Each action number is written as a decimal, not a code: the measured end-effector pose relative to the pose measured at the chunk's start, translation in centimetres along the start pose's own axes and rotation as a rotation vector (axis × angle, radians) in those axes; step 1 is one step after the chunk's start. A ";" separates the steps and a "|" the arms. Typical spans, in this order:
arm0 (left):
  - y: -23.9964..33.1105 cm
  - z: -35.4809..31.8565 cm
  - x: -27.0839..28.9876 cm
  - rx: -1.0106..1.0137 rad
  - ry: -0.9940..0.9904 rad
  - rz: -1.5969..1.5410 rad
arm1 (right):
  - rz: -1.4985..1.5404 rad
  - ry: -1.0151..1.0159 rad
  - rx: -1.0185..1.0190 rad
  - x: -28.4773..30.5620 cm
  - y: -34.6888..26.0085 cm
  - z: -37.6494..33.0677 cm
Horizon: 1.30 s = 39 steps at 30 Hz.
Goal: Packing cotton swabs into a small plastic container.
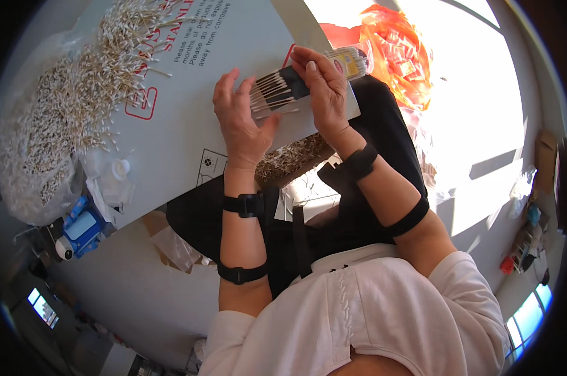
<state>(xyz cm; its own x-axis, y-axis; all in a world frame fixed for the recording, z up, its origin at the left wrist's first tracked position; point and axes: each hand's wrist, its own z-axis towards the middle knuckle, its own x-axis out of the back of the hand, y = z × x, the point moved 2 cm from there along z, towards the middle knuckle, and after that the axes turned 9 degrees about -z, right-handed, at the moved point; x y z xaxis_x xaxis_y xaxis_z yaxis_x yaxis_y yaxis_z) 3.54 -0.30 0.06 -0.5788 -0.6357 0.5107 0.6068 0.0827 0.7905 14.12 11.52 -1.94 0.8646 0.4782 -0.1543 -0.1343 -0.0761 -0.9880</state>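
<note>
Tabletop (pixel 183 125): pale panel with red and black print, seen from above. Work is located close to its near right corner.

Left hand (pixel 238 119): wide, fingers and thumb spread around the left end of a row of swabs (pixel 270 91). Whether the fingertips touch the row cannot be determined.

Right hand (pixel 326 94): fingers bent, thumb raised close to them, gap narrow. It stands at the right end of a dark piece (pixel 294 81); whether it grips anything cannot be told.

Row: located between the two hands, near the right part of the near edge. Sticks lie side by side, white tips toward the left hand, right ends at the dark piece. One loose swab (pixel 287 112) lies just beside the left thumb.

Packet (pixel 348 62): swabs with a yellow label, beyond the right hand, at the right edge.

Heap (pixel 108 69): many loose swabs along the left side, spreading to the far edge. A clear bag (pixel 30 210) with more swabs sits at the left edge. A blue container (pixel 83 227) is near the near left corner.

Further swabs (pixel 293 156) show below the near edge. An orange bag (pixel 384 31) lies past the right edge
</note>
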 end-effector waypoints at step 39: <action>-0.3 2.4 -0.4 -0.013 -0.054 0.255 | -0.548 -0.254 0.211 1.5 -1.4 -4.1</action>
<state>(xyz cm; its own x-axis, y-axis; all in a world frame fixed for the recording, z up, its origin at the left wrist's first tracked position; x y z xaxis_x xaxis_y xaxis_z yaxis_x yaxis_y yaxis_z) 2.28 1.81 0.45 -0.4345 -0.5533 0.7106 0.7434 0.2252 0.6299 17.56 8.75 -0.79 0.6968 0.5930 0.4034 0.1804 0.3995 -0.8988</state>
